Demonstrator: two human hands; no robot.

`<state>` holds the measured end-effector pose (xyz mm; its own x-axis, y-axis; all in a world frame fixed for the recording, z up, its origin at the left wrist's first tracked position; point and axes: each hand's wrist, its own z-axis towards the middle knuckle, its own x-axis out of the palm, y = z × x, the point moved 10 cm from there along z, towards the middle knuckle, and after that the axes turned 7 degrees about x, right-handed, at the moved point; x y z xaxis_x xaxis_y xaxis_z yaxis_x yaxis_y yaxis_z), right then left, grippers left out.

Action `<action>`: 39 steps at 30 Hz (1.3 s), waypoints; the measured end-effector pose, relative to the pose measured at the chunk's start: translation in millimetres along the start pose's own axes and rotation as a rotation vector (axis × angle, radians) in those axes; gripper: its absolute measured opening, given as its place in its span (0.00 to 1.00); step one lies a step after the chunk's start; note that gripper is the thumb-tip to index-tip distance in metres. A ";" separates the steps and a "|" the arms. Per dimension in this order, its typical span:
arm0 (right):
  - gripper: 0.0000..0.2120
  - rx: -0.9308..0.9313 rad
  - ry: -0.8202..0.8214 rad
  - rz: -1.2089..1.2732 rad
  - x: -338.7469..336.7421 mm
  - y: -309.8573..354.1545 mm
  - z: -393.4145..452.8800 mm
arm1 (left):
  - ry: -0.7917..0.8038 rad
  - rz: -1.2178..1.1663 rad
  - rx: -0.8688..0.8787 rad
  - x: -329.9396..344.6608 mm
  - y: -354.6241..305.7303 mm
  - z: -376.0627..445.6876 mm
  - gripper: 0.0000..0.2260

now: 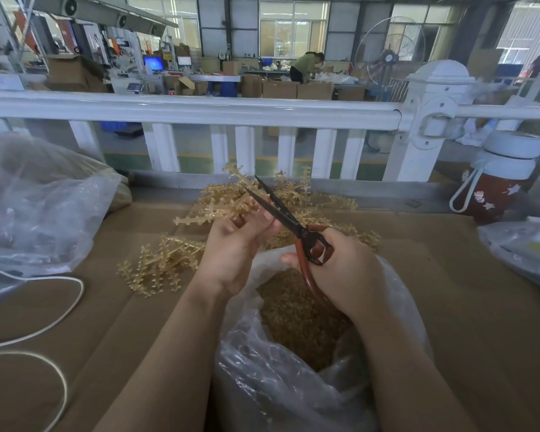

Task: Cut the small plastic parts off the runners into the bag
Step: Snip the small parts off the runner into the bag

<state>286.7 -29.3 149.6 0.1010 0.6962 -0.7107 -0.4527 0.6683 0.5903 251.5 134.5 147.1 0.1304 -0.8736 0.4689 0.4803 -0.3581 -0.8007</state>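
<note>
My left hand point(234, 244) grips an amber plastic runner point(209, 213) with small parts along its branches, held above the table. My right hand point(340, 269) grips red-handled scissors point(281, 213); the dark blades are parted around a branch of that runner near my left fingertips. Directly below my hands a clear plastic bag point(293, 385) stands open, with a mass of small amber cut parts point(296, 316) inside. More runners lie in a heap point(293, 198) behind my hands and in a smaller pile point(156, 263) to the left.
Brown cardboard point(465, 291) covers the table. A large clear bag point(38, 207) sits at the left, a white cord point(60, 313) loops near it. A red bottle with a white lid point(505, 179) and another bag point(524, 247) are at the right. A white railing point(200, 110) runs behind.
</note>
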 end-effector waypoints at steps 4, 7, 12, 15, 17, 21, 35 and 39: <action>0.30 -0.004 -0.044 -0.001 -2.1 -0.3 -0.9 | -0.016 0.014 0.012 -3.8 -1.1 1.6 0.05; 0.31 -0.020 -0.086 0.002 -5.5 0.5 -1.9 | -0.027 0.017 0.023 -6.8 -2.5 2.4 0.06; 0.35 -0.031 -0.112 0.014 -7.1 0.2 -1.8 | -0.064 -0.002 0.036 -11.9 -3.8 3.5 0.08; 0.34 -0.039 -0.115 -0.010 -7.4 1.1 -2.0 | -0.052 0.009 0.041 -10.9 -6.6 3.0 0.06; 0.33 -0.053 -0.119 -0.013 -7.8 2.3 -2.3 | -0.043 0.030 0.034 -9.9 -7.5 2.2 0.06; 0.34 -0.068 -0.133 -0.006 -9.3 2.8 -3.0 | -0.010 0.069 0.016 -5.7 -6.3 0.6 0.05; 0.35 -0.092 -0.129 0.076 -10.0 4.7 -3.7 | -0.025 0.017 -0.043 -10.5 1.5 1.2 0.10; 0.36 -0.094 -0.135 0.092 -8.8 3.6 -3.7 | -0.018 0.001 -0.036 -10.7 1.0 0.9 0.11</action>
<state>280.9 -33.9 156.6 0.1703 0.7866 -0.5935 -0.5457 0.5768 0.6079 251.3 143.8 141.7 0.1468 -0.8679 0.4746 0.4485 -0.3692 -0.8140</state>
